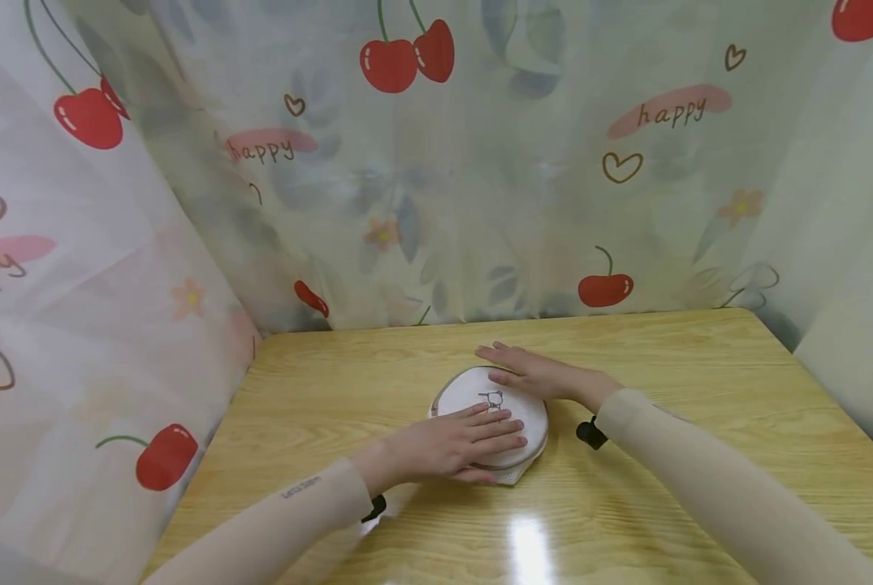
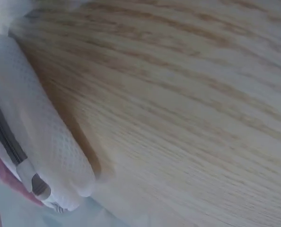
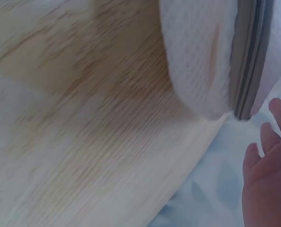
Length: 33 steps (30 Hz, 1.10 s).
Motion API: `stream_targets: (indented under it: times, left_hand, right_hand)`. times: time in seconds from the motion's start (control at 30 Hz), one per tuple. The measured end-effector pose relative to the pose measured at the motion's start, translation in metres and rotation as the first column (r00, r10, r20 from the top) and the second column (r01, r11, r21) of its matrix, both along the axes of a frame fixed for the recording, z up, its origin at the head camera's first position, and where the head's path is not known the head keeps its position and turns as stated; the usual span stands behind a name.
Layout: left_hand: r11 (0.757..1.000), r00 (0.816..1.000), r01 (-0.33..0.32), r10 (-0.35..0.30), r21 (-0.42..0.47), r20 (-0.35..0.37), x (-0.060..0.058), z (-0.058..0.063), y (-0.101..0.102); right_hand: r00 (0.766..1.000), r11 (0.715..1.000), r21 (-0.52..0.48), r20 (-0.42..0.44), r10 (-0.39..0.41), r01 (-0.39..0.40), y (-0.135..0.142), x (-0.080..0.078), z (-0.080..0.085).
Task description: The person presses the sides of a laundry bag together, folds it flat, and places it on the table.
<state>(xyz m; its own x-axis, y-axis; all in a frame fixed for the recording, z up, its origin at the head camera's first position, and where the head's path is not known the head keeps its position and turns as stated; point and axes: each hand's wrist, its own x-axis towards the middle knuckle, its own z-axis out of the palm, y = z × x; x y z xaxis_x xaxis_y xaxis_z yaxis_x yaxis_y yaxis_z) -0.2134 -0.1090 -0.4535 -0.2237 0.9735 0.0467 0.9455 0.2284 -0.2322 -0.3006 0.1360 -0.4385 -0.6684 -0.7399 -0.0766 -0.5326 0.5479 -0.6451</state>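
A round white mesh zip bag (image 1: 458,394) lies on the wooden table, a small line drawing on its top. My left hand (image 1: 451,443) is laid across its near part, fingers straight and slightly spread. Over the far right rim reaches my right hand (image 1: 542,378), its fingers extended and overlapping the bag's edge in the head view. A grey zipper (image 2: 5,130) runs round the bag's side, its pull end showing in the left wrist view. In the right wrist view, the fingers (image 3: 268,177) are beside the bag's zipped side (image 3: 192,56).
The yellow wood-grain table (image 1: 334,374) ends at a back edge against a hanging curtain (image 1: 480,203) printed with cherries and hearts. More of the same cloth hangs at left and right. Black straps (image 1: 592,433) show at both wrists, below cream sleeves (image 1: 706,463).
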Motion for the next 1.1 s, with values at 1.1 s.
stream_targets:
  times: [1.1]
  left_hand:
    - [0.97,0.976,-0.099,0.139,-0.222,0.17,0.004,-0.029,0.005]
  right_hand:
    - [0.979,0.964,0.222,-0.112,0.173,-0.145,-0.019,0.007,-0.044]
